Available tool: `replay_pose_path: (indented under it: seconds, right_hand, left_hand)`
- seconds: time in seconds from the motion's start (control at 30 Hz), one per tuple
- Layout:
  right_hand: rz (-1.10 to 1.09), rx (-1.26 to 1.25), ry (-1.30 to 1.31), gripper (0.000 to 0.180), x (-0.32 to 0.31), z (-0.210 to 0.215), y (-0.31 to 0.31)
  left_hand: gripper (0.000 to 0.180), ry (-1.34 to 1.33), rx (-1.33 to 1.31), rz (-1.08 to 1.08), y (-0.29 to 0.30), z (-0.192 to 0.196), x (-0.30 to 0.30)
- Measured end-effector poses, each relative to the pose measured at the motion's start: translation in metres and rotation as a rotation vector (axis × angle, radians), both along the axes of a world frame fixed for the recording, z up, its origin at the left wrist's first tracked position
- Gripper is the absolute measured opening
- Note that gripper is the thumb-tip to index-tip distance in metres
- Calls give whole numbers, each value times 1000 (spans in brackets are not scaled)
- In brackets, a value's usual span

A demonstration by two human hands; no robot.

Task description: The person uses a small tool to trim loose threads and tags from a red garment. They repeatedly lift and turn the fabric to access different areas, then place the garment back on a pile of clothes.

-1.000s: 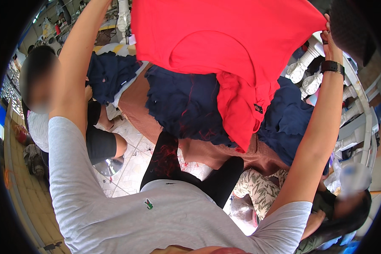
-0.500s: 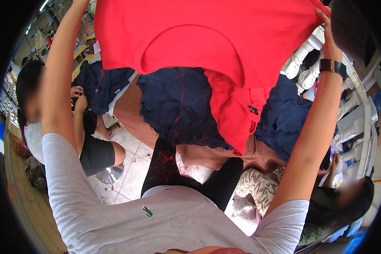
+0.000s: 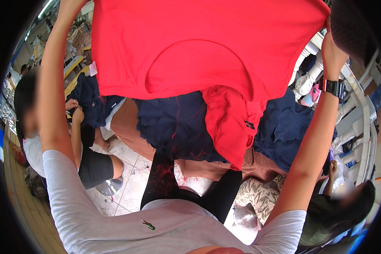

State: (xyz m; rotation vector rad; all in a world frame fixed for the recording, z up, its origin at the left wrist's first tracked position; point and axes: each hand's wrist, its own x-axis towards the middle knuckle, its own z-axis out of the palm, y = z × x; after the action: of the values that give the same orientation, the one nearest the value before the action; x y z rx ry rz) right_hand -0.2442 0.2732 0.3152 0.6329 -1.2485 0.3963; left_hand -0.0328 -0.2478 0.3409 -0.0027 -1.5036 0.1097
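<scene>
I hold a red garment [image 3: 199,46] spread wide and high in front of me; its neckline curves across the middle and a folded red part [image 3: 230,127] hangs down from it. My right hand [image 3: 332,48], with a black watch on the wrist, grips the garment's right edge. My left forearm [image 3: 55,84] rises along the garment's left side, and the hand itself is cut off by the top edge of the picture.
Dark blue garments [image 3: 173,127] lie heaped on a brown-covered table [image 3: 127,127] behind the red one. A person in black shorts [image 3: 93,167] sits at the left handling dark cloth. Another person [image 3: 343,207] is at the lower right. White cones stand on a rack [image 3: 309,80].
The red garment has come up and closer, and now fills the top of the view. Both my arms have risen with it and spread it wider.
</scene>
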Motion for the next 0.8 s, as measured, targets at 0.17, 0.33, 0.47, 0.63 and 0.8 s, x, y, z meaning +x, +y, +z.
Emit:
replay_pose_path:
  seconds: [0.17,0.33,0.47,0.63,0.8]
  right_hand:
    - [59,-14,-506,26,-27,4,28]
    - [1316,-152,-852,24,-3,-12,9]
    - [1312,-289,-1043,4,-57,-44,2]
    - [1116,-530,-1263,21,-157,-84,-13]
    - [1270,-460,-995,25,-170,-97,-25]
  left_hand:
    - [19,-518,578,-737,-10,-13,-41]
    - [29,-312,701,-1271,19,-14,-67]
    - [31,-852,921,-1442,-16,-39,-146]
    - [29,-695,934,-1410,-15,-91,-270]
    - [22,-353,918,-1470,-54,-135,-330]
